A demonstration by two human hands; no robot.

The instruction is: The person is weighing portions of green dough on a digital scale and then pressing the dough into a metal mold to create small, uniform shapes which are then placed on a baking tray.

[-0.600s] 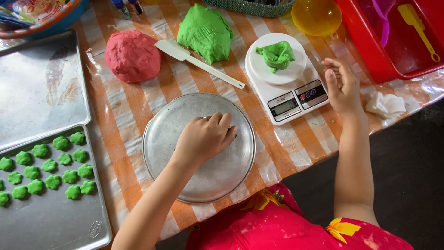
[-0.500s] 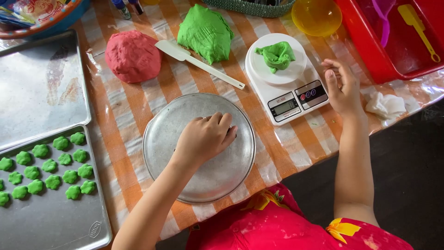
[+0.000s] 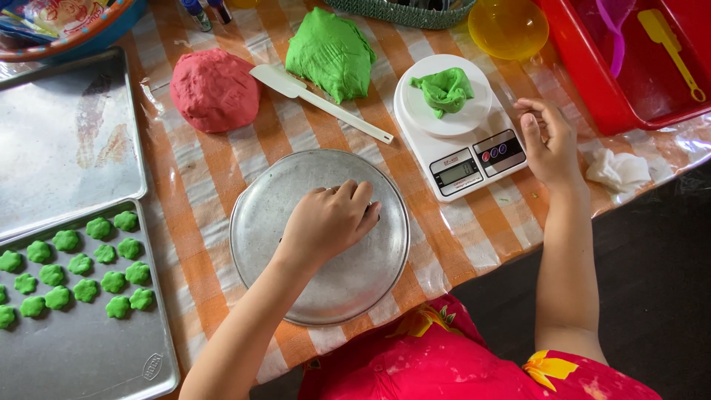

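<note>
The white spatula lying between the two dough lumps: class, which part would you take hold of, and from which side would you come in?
Grip the white spatula by its narrow handle near the free end, coming from above on the scale side. The handle lies flat on the checked tablecloth with bare cloth around it, while the blade sits close between the red dough and the green dough, leaving fingers less room there.

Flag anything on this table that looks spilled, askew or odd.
Nothing spilled or damaged. A crumpled white tissue lies loose near the table edge, and the white plastic spatula rests directly on the checked tablecloth.
</note>
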